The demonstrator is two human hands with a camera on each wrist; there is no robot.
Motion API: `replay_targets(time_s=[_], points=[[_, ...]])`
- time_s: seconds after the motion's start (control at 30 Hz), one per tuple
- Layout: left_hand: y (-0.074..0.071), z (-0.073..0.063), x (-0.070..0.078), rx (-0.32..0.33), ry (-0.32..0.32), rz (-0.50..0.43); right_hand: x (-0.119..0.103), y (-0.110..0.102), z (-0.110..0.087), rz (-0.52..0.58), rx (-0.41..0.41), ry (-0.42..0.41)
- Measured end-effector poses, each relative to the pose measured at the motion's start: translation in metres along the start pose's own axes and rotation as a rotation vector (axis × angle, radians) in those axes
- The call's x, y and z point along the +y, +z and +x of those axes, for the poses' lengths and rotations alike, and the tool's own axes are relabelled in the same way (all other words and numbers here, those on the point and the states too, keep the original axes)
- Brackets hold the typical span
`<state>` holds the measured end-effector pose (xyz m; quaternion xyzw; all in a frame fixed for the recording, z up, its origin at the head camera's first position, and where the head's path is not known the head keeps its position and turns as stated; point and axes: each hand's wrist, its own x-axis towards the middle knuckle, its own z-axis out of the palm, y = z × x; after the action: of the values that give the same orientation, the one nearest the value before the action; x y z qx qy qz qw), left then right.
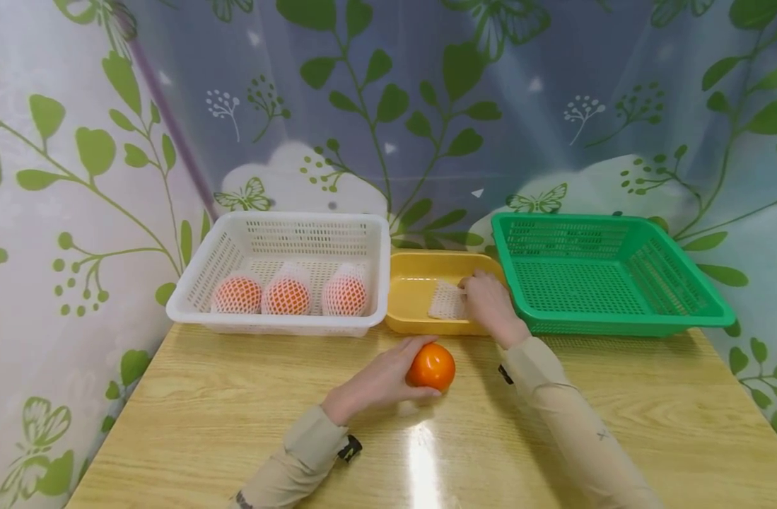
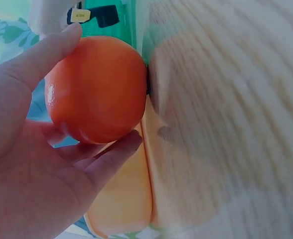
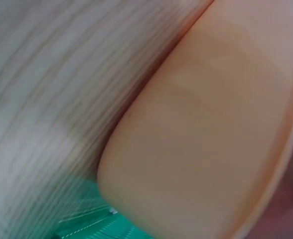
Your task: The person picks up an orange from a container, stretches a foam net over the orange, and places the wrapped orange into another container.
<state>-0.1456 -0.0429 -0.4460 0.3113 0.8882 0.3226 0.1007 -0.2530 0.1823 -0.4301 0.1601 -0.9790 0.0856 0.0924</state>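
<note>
In the head view, my left hand [image 1: 388,375] grips a smooth, shiny orange persimmon [image 1: 434,367] at the table, in front of the yellow tray [image 1: 404,326]. The left wrist view shows the thumb and fingers curled round the persimmon [image 2: 99,89], its dark underside against the wood. My right hand [image 1: 490,300] reaches over the front rim of the tray and pinches the right end of a white foam net sleeve [image 1: 447,300] lying flat in it. From the right wrist, the outer wall of the tray [image 3: 186,134] fills much of the view, and the fingers are mostly hidden behind its rim.
On the left, a white basket [image 1: 280,320] holds three orange fruits [image 1: 286,295] in white foam nets. A green basket [image 1: 617,325] stands to the right of the tray. A leaf-patterned curtain [image 1: 388,141] hangs behind the wooden table [image 1: 235,396].
</note>
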Motion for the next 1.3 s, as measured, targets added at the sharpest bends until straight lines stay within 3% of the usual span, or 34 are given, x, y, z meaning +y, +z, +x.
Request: replay_targets(time_s=[0.27,0.43,0.63,0.8,0.97,1.1,1.2,1.3], points=[[-0.003,-0.001,0.001,0.006,0.02,-0.001,-0.012,-0.024,-0.01,0.155,0.228,-0.022],[-0.004,-0.001,0.001,-0.002,0.021,0.0,-0.017,-0.04,-0.019,0.4,0.33,0.048],[-0.014,0.001,0.003,0.028,0.034,-0.027,-0.021,-0.054,-0.035,0.697,0.35,0.101],[-0.026,0.006,0.008,0.173,0.076,-0.079,-0.025,-0.063,-0.048,0.899,0.321,0.14],[-0.032,0.014,0.012,0.325,0.042,-0.336,-0.032,-0.065,-0.057,1.127,0.346,0.143],[-0.033,0.019,0.016,0.401,-0.003,-0.499,-0.04,-0.057,-0.064,1.3,0.408,0.11],[-0.033,0.022,0.019,0.421,-0.034,-0.591,-0.046,-0.049,-0.068,1.355,0.445,0.071],[-0.032,0.024,0.023,0.438,-0.07,-0.757,-0.051,-0.044,-0.072,1.333,0.448,0.024]])
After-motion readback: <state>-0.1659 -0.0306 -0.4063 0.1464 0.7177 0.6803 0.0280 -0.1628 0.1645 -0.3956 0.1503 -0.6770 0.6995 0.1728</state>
